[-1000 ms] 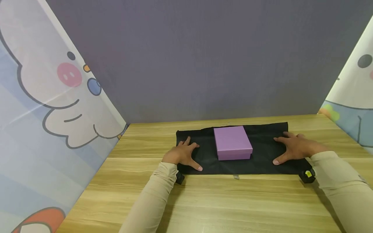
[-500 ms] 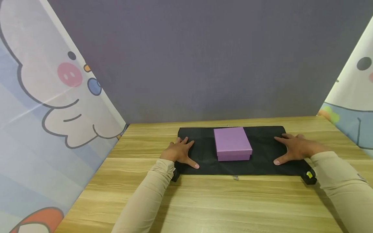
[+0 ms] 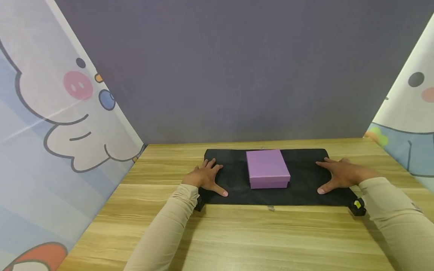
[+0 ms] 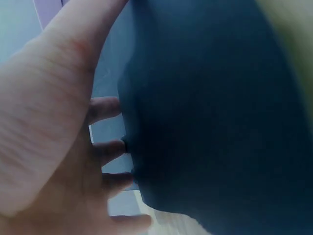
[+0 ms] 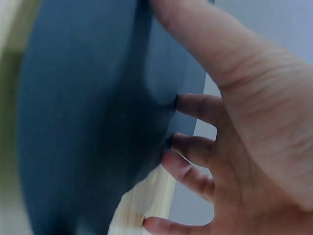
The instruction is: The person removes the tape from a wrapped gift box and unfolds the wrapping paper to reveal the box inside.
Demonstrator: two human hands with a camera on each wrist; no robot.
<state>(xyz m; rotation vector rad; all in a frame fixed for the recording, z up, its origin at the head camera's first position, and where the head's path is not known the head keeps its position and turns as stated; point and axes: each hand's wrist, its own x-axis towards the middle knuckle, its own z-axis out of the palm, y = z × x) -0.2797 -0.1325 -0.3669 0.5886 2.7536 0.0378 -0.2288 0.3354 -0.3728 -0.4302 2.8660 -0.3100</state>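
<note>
A black cloth (image 3: 234, 192) lies spread flat on the wooden table, wider than it is deep. On its middle sits a lidded purple box (image 3: 268, 165). My left hand (image 3: 205, 178) rests on the cloth's left end with fingers spread, and its fingertips (image 4: 115, 147) touch the fabric in the left wrist view. At the right end, my right hand (image 3: 342, 174) lies spread in the same way. Its fingertips (image 5: 183, 105) press on the cloth near the edge in the right wrist view. Neither hand touches the box.
The wooden table (image 3: 257, 237) reaches back to a grey wall panel (image 3: 251, 71). Cartoon-printed sheets (image 3: 44, 124) hang at the left and right sides. A small grey mark (image 3: 271, 208) shows on the table just in front of the cloth.
The cloth's far edge, wavy and raised at the right corner before, now lies straight and flat. My left hand has slid slightly left, toward the cloth's end. The box stays on the cloth's middle.
</note>
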